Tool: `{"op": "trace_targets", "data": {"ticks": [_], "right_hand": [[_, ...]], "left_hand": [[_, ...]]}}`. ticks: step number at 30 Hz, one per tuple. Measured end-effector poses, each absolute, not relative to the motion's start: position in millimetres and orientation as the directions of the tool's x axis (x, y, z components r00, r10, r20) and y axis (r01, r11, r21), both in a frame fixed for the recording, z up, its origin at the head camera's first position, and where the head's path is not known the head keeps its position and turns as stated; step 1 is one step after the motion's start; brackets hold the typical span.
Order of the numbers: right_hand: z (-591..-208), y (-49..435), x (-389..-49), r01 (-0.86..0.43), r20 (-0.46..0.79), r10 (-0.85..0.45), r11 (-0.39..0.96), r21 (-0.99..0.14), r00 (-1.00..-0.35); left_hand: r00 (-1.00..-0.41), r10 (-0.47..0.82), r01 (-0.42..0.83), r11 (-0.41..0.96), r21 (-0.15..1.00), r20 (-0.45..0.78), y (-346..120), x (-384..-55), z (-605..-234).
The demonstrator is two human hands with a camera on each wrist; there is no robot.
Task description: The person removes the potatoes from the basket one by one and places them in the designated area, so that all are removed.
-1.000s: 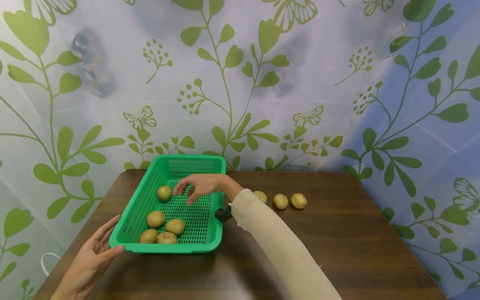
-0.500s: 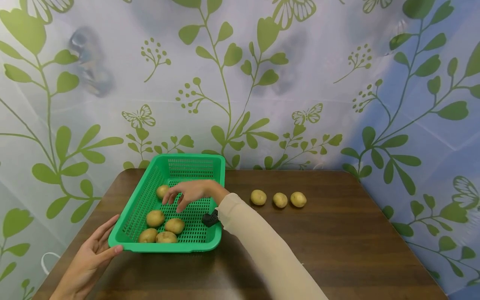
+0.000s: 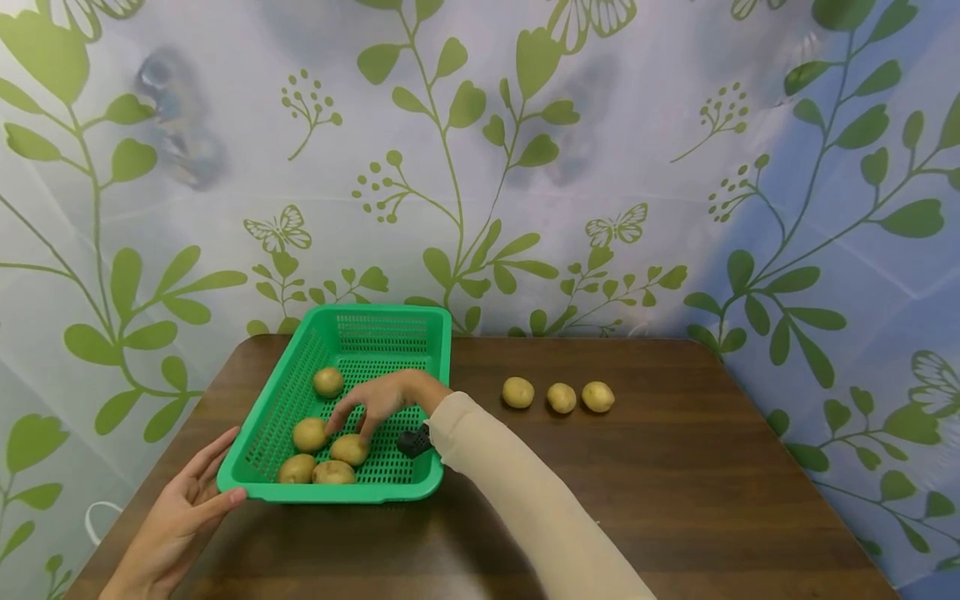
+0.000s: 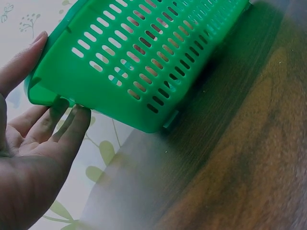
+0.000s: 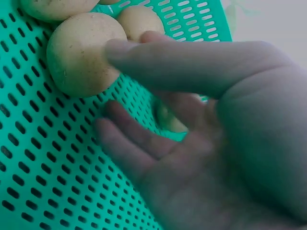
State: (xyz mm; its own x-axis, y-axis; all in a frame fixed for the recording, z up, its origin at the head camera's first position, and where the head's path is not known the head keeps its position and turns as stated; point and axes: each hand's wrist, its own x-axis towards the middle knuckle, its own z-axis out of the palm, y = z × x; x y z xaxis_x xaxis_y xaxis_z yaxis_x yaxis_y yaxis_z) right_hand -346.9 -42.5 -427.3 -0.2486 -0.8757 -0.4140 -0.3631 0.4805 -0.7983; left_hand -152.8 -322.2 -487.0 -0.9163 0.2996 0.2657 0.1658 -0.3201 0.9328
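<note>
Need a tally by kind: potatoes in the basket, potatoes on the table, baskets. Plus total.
Potatoes inside the green basket: 5
Loose potatoes on the table: 3
Green basket: 1
Total: 9 (8 potatoes, 1 basket)

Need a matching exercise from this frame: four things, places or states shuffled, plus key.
Things
1. Left hand
2. Right hand
3. Basket
4. Row of three potatoes

Places and states
A. On the brown table, off to the right in the head view
B. Green and slotted, with five potatoes inside
C. Gripping the rim at the near-left corner in the head view
D. Palm down, fingers right by a potato inside the green walls

Pairs: 1-C, 2-D, 3-B, 4-A
</note>
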Motion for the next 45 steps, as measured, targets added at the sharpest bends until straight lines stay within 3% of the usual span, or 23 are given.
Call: {"op": "trace_targets", "data": {"ticks": [5,8,18,45], "right_hand": [[-433,-47,-348,-0.462,-0.447,-0.881,0.464,-0.756,-0.153],[-435,-51,-347,-0.521,-0.453,-0.882,0.451,-0.724,-0.133],[-430,-56,-339,-0.606,-0.536,-0.816,0.542,-0.582,-0.216],[-378,-6,-347,-0.509,-0.401,-0.872,0.489,-0.708,-0.280]], "left_hand": [[-0.914,0.304,0.166,-0.322,0.932,0.268,-323,-152,-487],[-0.914,0.306,0.164,-0.324,0.932,0.267,-324,-152,-487],[-0.908,0.314,0.170,-0.325,0.930,0.276,-325,-151,-487],[-0.913,0.307,0.168,-0.319,0.933,0.269,-322,-152,-487]]}}
